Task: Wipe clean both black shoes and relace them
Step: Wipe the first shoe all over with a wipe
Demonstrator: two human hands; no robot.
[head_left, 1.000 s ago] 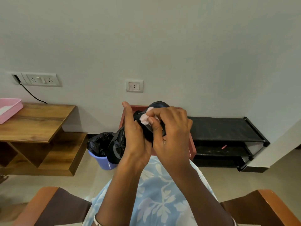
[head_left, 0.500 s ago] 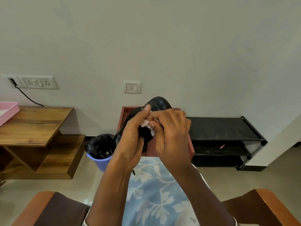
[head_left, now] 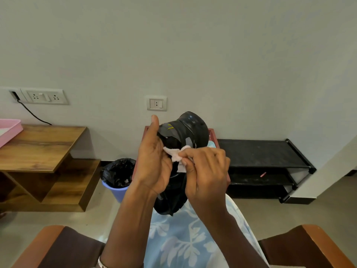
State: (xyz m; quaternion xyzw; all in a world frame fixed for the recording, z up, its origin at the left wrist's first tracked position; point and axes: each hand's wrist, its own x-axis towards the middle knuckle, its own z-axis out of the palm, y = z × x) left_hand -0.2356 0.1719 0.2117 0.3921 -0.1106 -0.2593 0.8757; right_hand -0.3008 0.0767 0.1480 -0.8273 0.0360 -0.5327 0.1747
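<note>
A black shoe (head_left: 190, 128) is held up over my lap, one end pointing up towards the wall and the other end low near my knee. My left hand (head_left: 154, 159) grips its left side, thumb sticking straight up. My right hand (head_left: 204, 171) pinches a small pale pink wipe (head_left: 174, 154) and presses it against the middle of the shoe. My hands hide much of the shoe's body. Only one shoe is in view.
A red-brown stool (head_left: 213, 135) stands behind the shoe. A black shoe rack (head_left: 260, 153) runs along the wall at right. A blue bin with a black liner (head_left: 117, 176) sits left of my knee, beside a wooden table (head_left: 38, 147) carrying a pink tray (head_left: 9, 130). Chair arms (head_left: 316, 246) flank me.
The shoe has turned more upright and its upper end has risen. My left thumb has lifted off the shoe and points up. The wipe has slid lower, onto the shoe's middle.
</note>
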